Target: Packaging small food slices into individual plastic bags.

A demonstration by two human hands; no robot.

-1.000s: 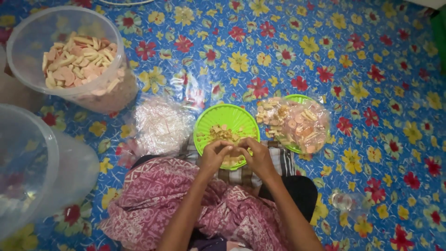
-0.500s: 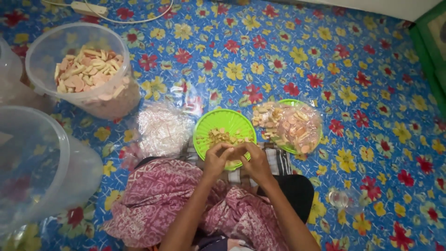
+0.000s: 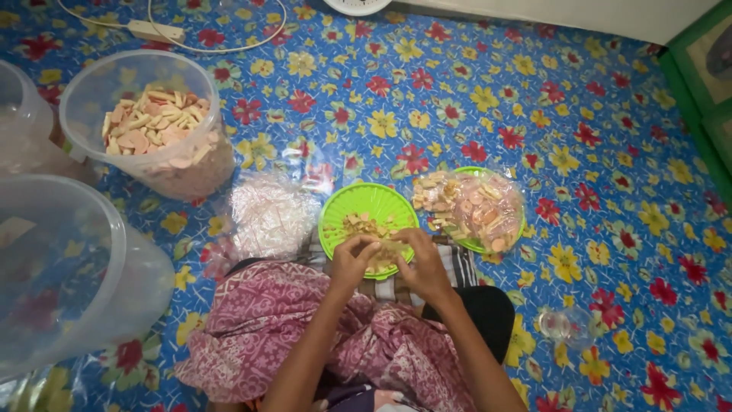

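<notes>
My left hand [image 3: 351, 261] and my right hand [image 3: 422, 262] meet over the near edge of a round green plate [image 3: 366, 201] that holds a small heap of pale snack pieces [image 3: 360, 224]. Both hands pinch a small clear plastic bag [image 3: 387, 252] between them; its contents are mostly hidden by my fingers. A second green plate [image 3: 467, 172] to the right carries a clear bag of pink and tan crackers [image 3: 476, 207]. My lap is covered by a pink patterned cloth [image 3: 259, 328].
A clear tub of crackers [image 3: 156, 130] stands at the left, with two larger clear tubs [image 3: 69, 267] nearer me. A pile of clear plastic bags [image 3: 271, 214] lies left of the plate. A glass [image 3: 568, 326] sits at the right, a white cable [image 3: 156, 30] at the far edge.
The view has shifted so the floor's far edge and the cable show. My hands stay together at the plate's near edge, working the small bag.
</notes>
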